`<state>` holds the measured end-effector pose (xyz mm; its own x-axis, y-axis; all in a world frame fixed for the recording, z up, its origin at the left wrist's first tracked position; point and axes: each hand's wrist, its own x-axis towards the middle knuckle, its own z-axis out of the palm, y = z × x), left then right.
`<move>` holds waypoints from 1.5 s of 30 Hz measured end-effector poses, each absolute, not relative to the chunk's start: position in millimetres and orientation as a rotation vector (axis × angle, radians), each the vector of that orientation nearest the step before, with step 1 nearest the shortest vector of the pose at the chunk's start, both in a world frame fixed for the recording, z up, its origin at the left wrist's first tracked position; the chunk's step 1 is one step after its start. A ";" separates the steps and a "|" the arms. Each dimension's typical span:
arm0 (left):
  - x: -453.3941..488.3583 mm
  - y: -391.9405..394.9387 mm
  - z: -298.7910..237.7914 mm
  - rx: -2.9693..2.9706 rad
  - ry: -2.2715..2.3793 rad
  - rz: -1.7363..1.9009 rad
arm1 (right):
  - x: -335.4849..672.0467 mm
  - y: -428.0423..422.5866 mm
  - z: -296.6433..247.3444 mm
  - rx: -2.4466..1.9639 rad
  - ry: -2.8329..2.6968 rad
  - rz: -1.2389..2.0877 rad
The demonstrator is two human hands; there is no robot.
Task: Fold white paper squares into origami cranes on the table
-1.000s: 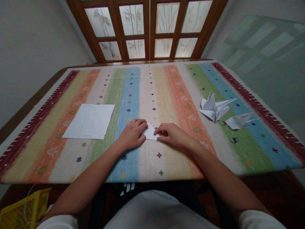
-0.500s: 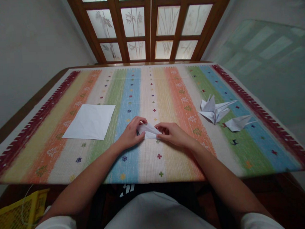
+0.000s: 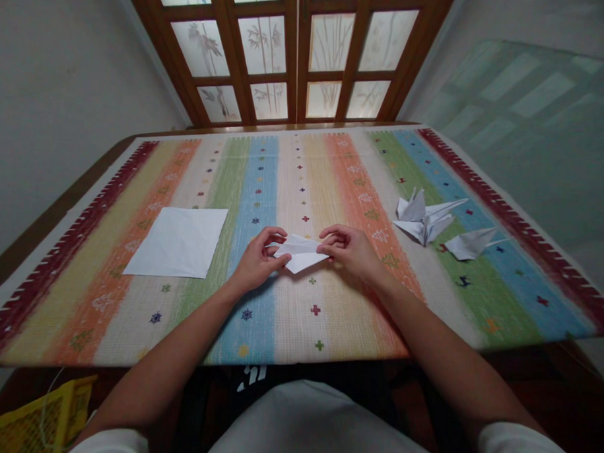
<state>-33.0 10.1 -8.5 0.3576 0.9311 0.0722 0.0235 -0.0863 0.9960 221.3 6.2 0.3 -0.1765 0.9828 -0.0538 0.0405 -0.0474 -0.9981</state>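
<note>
Between my hands is a folded piece of white paper, roughly kite-shaped, held just over the striped tablecloth. My left hand pinches its left end, thumb in front and fingers behind. At the opposite end, my right hand grips the other point between thumb and fingers. The fingertips behind the paper are partly hidden. To the left lies a flat white paper sheet. Several folded paper cranes are clustered on the right, with one crane a little nearer to me.
A striped, patterned tablecloth covers the table. Beyond the far edge stand wooden doors with frosted panes. Below the table at the lower left is a yellow plastic basket. A pale green glass panel leans at the right wall.
The folded paper has been raised and opened toward me, so a wider kite-like face shows. My right hand has moved slightly right and away from me; both hands still hold the paper.
</note>
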 end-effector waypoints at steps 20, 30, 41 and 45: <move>-22.5 2.3 -6.8 1.260 0.963 1.034 | 208.7 2.3 -7.2 -1.047 -1.135 1.550; -23.5 -1.1 -7.5 1.415 0.930 0.941 | 207.3 3.5 -16.1 -1.002 -1.287 1.393; -23.7 -3.9 -4.9 1.465 0.954 0.911 | 206.4 0.7 -12.5 -1.047 -1.423 1.140; -22.9 -4.0 -6.3 1.449 0.955 0.954 | 204.7 -0.1 -13.3 -1.025 -1.397 1.121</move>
